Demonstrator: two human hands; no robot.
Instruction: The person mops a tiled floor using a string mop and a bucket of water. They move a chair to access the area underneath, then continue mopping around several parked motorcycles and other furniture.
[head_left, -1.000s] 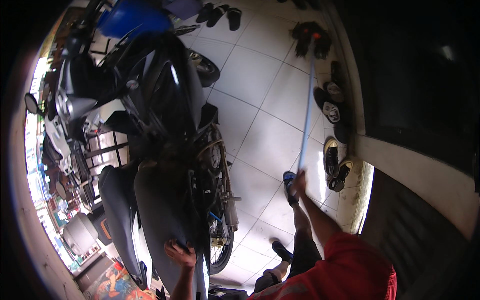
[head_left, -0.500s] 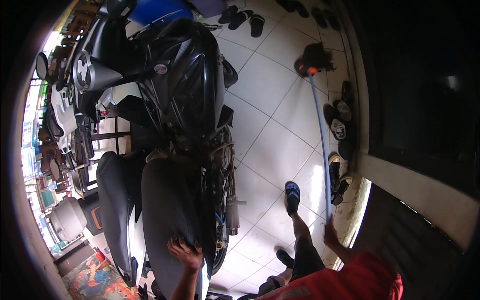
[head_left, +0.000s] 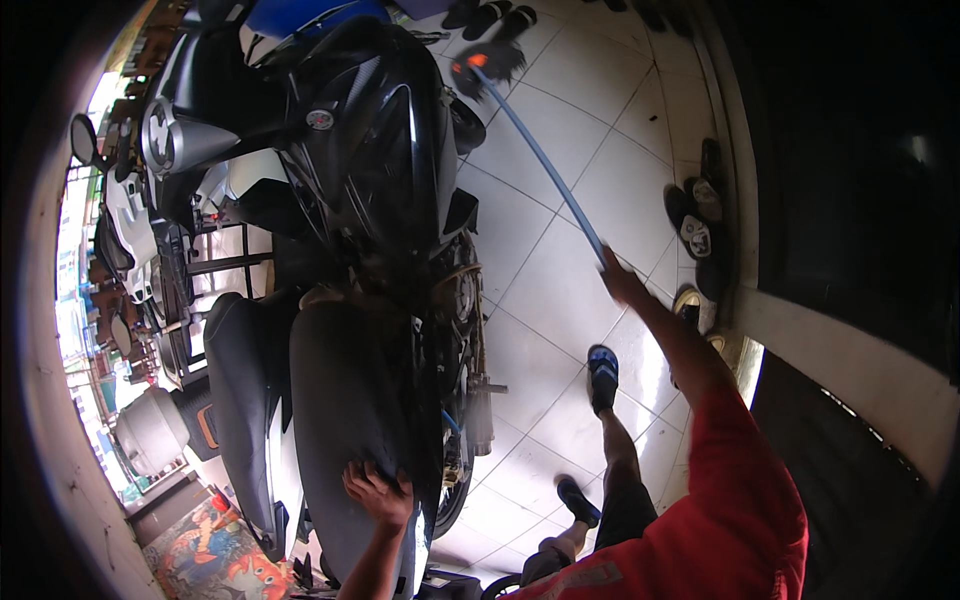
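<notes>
My right hand point(head_left: 622, 282) is closed around the upper end of a broom's blue-grey handle point(head_left: 545, 165), the arm stretched forward. At the far end, the broom head point(head_left: 488, 68), dark-bristled with an orange patch, touches the tiled floor beside the front of a black motorcycle point(head_left: 375, 150). Resting on that motorcycle's black seat point(head_left: 345, 380) is my left hand point(head_left: 380, 492), its fingers apart and slightly bent, with nothing held in it.
Several dark slippers point(head_left: 490, 18) lie at the far end, close to the broom head. More footwear point(head_left: 695, 235) lines the right wall. A second motorcycle seat point(head_left: 240, 390) stands to the left. My sandalled foot point(head_left: 602, 375) is on the white tiles point(head_left: 540, 330).
The broom head has swept from the right wall across to the far left, near the motorcycle. My right arm has reached forward with the handle. My left hand stays on the seat.
</notes>
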